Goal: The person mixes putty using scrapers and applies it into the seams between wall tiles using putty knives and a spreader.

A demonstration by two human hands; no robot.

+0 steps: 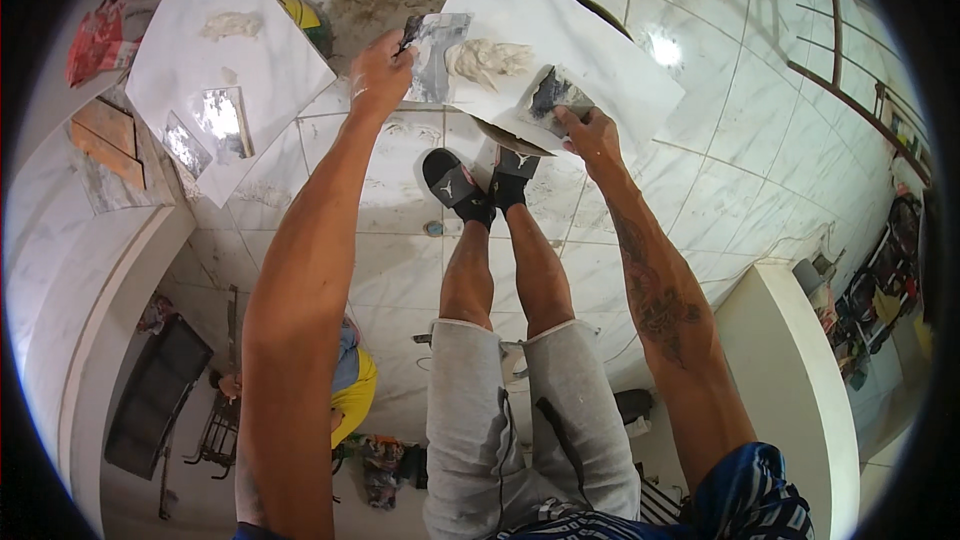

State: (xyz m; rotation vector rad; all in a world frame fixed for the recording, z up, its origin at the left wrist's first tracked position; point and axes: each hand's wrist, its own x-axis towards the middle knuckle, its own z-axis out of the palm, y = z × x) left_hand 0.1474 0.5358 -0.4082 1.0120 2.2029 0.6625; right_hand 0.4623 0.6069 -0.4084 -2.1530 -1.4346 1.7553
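Observation:
My left hand [380, 78] is closed around a wide putty knife [434, 62], its blade lying beside a mound of off-white putty [490, 62]. On the mound's other side, my right hand [594, 136] grips a second putty knife [552, 96] with a dark, smeared blade. The putty rests on a white board [610, 70] with faint marbling. Dark curved edges of something round show from under this board; most of that support is hidden.
At the left, another white panel [270, 80] carries a putty lump [232, 25] and two flat metal blades [228, 122]. A red bag [118, 28] and brown tile pieces [108, 143] lie beyond it. Low walls [800, 360] flank me; a person in yellow [355, 400] is at lower left.

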